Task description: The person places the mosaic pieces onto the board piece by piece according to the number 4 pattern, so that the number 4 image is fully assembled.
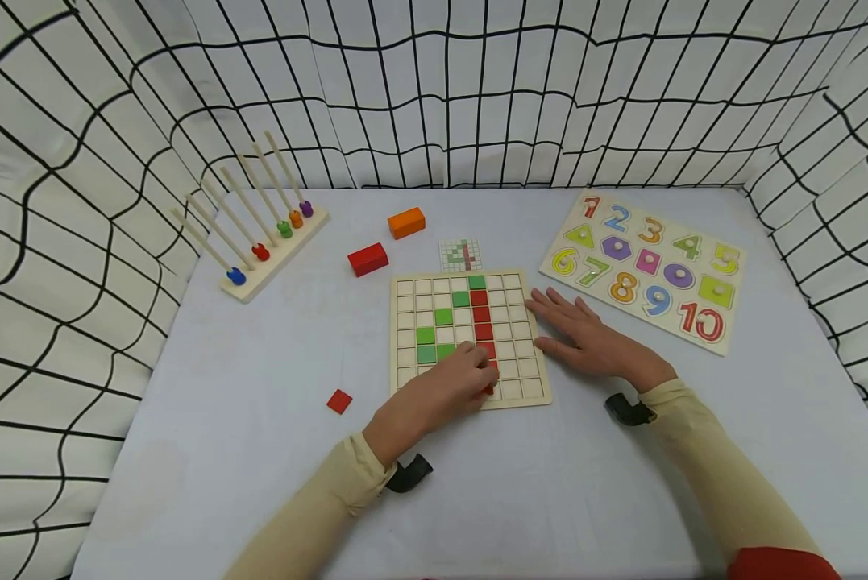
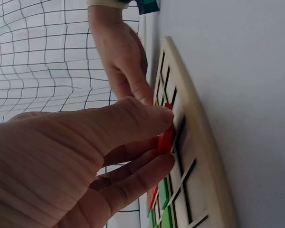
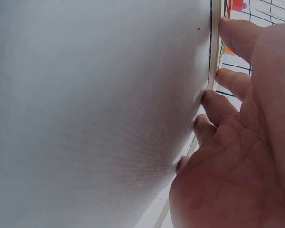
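My left hand (image 1: 437, 391) reaches over the lower middle of a wooden grid board (image 1: 531, 391). Between its thumb and fingers it pinches a red square tile (image 2: 166, 137), at the low end of a column of red tiles (image 1: 483, 331). Green tiles (image 1: 444, 316) step diagonally up the board to the left of that column; the left hand hides part of the lower rows. Along the board's right edge lies my right hand (image 1: 586, 338), fingers spread, thumb and fingertips at the rim and on the table.
A loose red tile (image 1: 339, 401) lies left of the board. Beyond the board are a small pattern card (image 1: 460, 255), a red block (image 1: 368, 259) and an orange block (image 1: 406, 223). A peg stand with beads (image 1: 277, 254) is at left, a number puzzle (image 1: 644, 270) at right.
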Tool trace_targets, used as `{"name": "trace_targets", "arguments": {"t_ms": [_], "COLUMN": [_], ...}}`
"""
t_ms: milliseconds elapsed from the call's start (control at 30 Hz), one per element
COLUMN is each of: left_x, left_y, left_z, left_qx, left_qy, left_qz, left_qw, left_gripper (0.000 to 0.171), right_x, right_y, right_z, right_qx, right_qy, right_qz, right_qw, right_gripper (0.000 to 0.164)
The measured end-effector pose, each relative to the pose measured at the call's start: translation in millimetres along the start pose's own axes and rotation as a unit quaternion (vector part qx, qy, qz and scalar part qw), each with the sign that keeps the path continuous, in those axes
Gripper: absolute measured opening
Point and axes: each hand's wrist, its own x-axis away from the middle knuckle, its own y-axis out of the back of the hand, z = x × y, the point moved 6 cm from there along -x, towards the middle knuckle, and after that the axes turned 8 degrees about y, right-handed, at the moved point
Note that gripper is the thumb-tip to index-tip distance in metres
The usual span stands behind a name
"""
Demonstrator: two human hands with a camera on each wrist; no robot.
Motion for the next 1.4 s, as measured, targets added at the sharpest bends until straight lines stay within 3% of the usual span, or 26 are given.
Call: {"name": "trace_targets", "arguments": {"t_ms": [233, 567, 900, 1400], "left_x": [-2.3, -4.9, -3.0, 0.5], "left_y": [-5.1, -10.2, -11.0, -8.2], "left_z": [-8.9, -14.4, -13.4, -10.4], "left_qx": [-0.022, -0.063, -0.06, -0.007], "left_qy": [-0.01, -0.014, -0.008, 0.005], "left_qz": [-0.021, -0.014, -0.019, -0.004], "left_qw": [0.9995, 0.9978, 0.998, 1.0], "left_gripper": [0.007, 0.006, 0.007, 0.008], "right_x": [0.3, -0.6, -0.6, 0.8], "right_y": [0.5, 0.5, 0.2, 0.9], "right_z": [0.7, 0.4, 0.4, 1.5], "right_qx": [-0.002, 0.002, 0.001, -0.004], "right_qy": [0.001, -0.003, -0.002, 0.009], "right_qz": [0.0, 0.001, 0.002, -0.007], "right_qw": [1.0, 1.0, 1.0, 1.0], "right_gripper": [0.072, 0.072, 0.072, 0.072]}}
